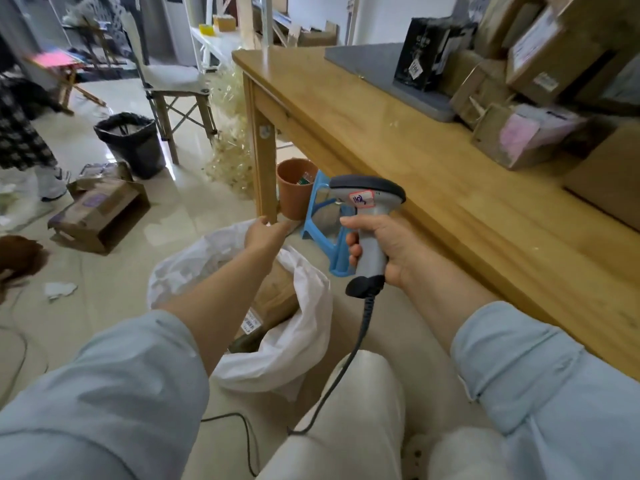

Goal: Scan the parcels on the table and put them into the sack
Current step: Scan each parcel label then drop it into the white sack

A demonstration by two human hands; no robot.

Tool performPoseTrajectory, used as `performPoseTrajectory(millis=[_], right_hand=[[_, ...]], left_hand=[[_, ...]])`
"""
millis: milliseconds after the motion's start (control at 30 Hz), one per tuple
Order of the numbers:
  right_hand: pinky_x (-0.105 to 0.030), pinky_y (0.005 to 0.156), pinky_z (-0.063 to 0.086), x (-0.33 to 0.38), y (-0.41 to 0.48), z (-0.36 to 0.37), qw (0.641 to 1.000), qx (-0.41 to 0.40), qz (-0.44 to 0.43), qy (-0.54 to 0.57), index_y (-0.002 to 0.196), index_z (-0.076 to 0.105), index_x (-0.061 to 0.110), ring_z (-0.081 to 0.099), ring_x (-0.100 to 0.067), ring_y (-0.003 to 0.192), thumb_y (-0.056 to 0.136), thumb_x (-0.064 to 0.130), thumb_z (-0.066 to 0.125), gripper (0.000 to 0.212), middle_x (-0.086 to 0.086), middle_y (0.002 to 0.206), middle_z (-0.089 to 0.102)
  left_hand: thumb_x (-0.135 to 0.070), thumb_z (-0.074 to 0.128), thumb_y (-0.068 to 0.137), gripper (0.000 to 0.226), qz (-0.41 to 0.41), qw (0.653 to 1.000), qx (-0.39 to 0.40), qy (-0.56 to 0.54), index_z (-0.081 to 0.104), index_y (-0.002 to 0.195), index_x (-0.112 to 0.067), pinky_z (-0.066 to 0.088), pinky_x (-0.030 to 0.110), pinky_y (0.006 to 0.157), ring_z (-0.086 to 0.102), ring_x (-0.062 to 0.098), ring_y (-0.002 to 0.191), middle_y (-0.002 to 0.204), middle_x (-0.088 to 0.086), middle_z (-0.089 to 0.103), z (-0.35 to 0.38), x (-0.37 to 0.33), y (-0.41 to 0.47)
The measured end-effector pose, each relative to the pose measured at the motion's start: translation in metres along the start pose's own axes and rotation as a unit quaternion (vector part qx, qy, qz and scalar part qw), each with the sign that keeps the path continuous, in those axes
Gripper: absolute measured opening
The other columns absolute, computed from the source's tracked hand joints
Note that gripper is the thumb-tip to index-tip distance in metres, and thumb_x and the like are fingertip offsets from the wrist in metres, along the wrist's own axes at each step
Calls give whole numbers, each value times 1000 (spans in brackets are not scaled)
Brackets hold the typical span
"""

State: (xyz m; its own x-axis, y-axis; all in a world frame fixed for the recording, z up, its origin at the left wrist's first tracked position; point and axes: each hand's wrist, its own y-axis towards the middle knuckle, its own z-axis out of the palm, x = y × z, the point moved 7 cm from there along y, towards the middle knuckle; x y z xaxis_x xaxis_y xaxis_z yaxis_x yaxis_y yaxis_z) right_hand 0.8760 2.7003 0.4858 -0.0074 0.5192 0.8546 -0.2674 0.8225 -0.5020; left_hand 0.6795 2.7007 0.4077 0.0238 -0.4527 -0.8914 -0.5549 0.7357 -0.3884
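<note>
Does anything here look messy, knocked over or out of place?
Yes, on the floor. A battered cardboard box lies tipped on its side, its open side showing, left of the sack. A crumpled white paper scrap lies loose nearer the camera. The parcels on the table are heaped unevenly, some tilted.

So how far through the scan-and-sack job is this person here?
Done: at least one brown cardboard parcel lies inside the white plastic sack. In hand: the right hand grips the grey handheld scanner; the left hand is at the sack's far rim, holding no parcel. Left: a pile of brown cardboard boxes and a black box wait on the wooden table.
</note>
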Motion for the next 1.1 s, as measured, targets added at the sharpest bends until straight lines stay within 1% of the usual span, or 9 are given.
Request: performPoseTrajectory(millis=[100,233,467,533,633,733,833,933,1100], right_hand=[[-23,47,44,19,-21,-22,999,-14,-12,39,75,54,10,45,-11,42,86,7,62,14,-2,53,52],[-25,49,44,49,-51,-64,993,-38,-50,100,74,51,9,44,-14,45,91,6,53,17,-4,56,49],[-30,49,54,91,-99,-174,968,-156,-135,140,90,57,0,56,-21,45,88,10,58,10,-13,62,60],[-30,49,54,99,-112,-206,957,-194,-156,151,87,56,-1,55,-21,44,87,7,58,8,-14,61,61],[-29,49,53,109,-128,-251,938,-256,-179,150,80,54,-1,53,-20,44,83,-1,56,4,-16,63,62],[-34,61,57,121,-137,-301,913,-338,-189,132,80,58,-4,59,-19,54,77,-4,62,5,-16,74,67],[-40,74,58,134,-136,-345,893,-397,-179,110,101,59,-4,64,-25,76,59,9,73,46,-13,94,67],[-47,85,54,151,-141,-373,873,-447,-188,60,102,48,4,58,-31,88,70,12,73,42,-15,99,56],[-35,68,48,168,-131,-393,881,-423,-202,60,119,51,4,55,-26,84,71,14,73,54,-14,105,58]], left_hand=[[-20,60,88,51,106,994,19,17,48,138,-12,48,33,88,55,19,102,123,5,59,28,-52,-29],[-27,61,87,57,207,974,46,81,46,141,-16,44,32,98,54,22,119,135,7,54,73,-112,-70],[-23,58,91,54,334,924,125,137,43,143,-17,39,26,87,51,19,118,142,6,47,182,-190,-149],[-21,60,90,55,345,913,156,155,44,142,-16,38,25,85,51,17,115,141,6,50,214,-201,-166],[-20,63,88,57,361,894,193,184,45,141,-14,45,31,94,52,22,118,138,9,52,258,-214,-188],[-17,61,89,50,409,859,214,219,49,138,-13,42,27,86,53,25,118,132,9,56,297,-233,-210],[-20,57,92,47,431,842,228,228,50,138,-16,46,31,93,53,22,117,135,5,55,333,-253,-218],[-26,52,96,52,415,846,253,221,40,145,-19,40,31,101,46,20,128,145,4,46,367,-270,-216],[-30,49,99,67,346,865,283,229,15,154,-14,30,35,111,29,26,141,156,8,28,408,-281,-204]])
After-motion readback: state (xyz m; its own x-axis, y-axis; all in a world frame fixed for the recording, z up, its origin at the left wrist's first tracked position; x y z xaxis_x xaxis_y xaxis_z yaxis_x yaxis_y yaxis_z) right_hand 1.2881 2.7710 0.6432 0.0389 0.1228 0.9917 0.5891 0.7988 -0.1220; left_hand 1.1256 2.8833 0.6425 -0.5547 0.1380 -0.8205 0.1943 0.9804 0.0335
